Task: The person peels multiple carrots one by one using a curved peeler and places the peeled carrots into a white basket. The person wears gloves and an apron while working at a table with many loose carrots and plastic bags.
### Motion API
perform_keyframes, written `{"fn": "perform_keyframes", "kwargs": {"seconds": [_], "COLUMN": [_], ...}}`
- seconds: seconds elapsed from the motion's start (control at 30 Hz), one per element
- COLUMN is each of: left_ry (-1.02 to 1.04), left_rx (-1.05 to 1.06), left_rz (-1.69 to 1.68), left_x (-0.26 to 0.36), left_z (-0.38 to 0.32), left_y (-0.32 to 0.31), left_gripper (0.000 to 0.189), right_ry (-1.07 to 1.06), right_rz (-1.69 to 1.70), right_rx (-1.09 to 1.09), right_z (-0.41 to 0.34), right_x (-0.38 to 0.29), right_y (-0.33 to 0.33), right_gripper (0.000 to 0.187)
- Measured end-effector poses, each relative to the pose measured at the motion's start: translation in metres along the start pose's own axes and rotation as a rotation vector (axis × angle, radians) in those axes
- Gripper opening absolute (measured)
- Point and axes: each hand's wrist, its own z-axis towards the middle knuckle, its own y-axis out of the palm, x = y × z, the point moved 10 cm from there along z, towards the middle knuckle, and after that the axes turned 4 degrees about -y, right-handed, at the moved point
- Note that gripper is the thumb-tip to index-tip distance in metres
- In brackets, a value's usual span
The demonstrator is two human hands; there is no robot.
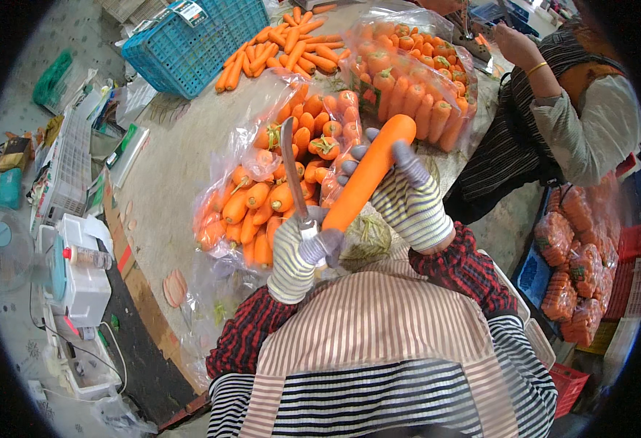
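Note:
A large orange carrot lies slantwise between my two gloved hands. My right hand, in a striped knit glove with grey fingertips, grips its upper part. In my left hand is a knife with a white handle. Its narrow, brownish blade points up and away from me. The thumb of that hand lies by the carrot's lower end; whether it presses on it I cannot tell. Just beyond my hands stands an open clear plastic bag full of carrots.
A second filled carrot bag stands farther back. Loose carrots are heaped beside a blue plastic crate. Another person works at the right, near bagged carrots. At the left are a white box and a power cable.

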Motion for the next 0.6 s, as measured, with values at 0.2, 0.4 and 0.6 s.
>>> {"fn": "perform_keyframes", "kwargs": {"seconds": [0.2,0.4,0.6], "left_ry": [-0.283,-0.221,-0.238], "left_rx": [-0.125,-0.154,-0.014], "left_rz": [-0.586,-0.558,-0.294], "left_x": [-0.031,-0.018,-0.015], "left_z": [0.007,0.007,0.005], "left_y": [0.011,0.010,-0.005], "left_gripper": [0.029,0.039,0.038], "right_ry": [0.086,0.070,-0.010], "right_rz": [0.052,0.018,-0.324], "right_rx": [0.079,0.249,0.228], "right_z": [0.001,-0.001,-0.003], "right_x": [0.011,0.009,-0.003], "right_y": [-0.016,-0.035,-0.040], "right_gripper": [0.032,0.023,0.025]}}
